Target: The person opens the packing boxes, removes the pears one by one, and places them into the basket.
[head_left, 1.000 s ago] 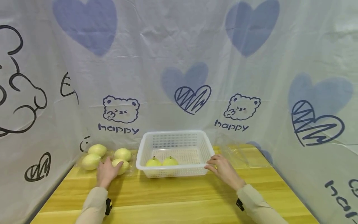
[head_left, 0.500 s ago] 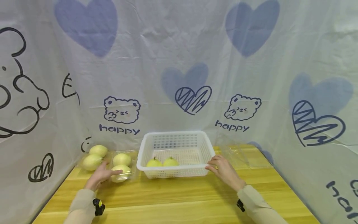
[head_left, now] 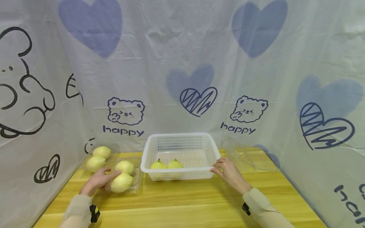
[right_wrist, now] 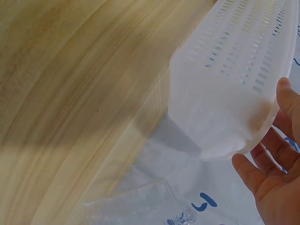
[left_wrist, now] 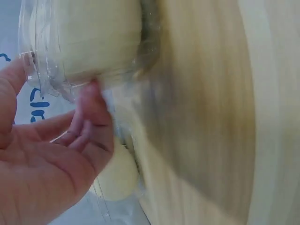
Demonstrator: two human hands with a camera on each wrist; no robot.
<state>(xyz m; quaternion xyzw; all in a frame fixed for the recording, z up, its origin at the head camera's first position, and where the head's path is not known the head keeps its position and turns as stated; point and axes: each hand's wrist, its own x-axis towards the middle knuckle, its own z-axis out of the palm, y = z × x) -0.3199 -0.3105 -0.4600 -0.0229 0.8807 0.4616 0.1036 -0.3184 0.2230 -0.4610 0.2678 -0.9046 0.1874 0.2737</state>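
Note:
My left hand (head_left: 98, 179) grips the left side of a clear plastic box (head_left: 138, 180) holding two pale yellow fruits (head_left: 121, 182). In the left wrist view, the thumb and curled fingers are at the edge of the box (left_wrist: 40, 65), and one fruit (left_wrist: 101, 35) shows through the plastic. My right hand (head_left: 231, 174) holds the front right corner of a white perforated basket (head_left: 182, 174). Its thumb and fingers pinch the basket rim (right_wrist: 269, 124) in the right wrist view. Two yellow-green pears (head_left: 174, 164) with stems sit inside at the front left.
Behind the left hand, another clear box holds two pale yellow fruits (head_left: 96, 163). Clear plastic packaging (head_left: 242, 158) lies at the back right of the wooden table (head_left: 182, 202). A printed white curtain (head_left: 159, 79) closes in the back and both sides.
My left hand has drawn the nearer box of two fruits toward the table's front, away from the box behind. The right hand stays on the basket corner; the basket has hardly moved.

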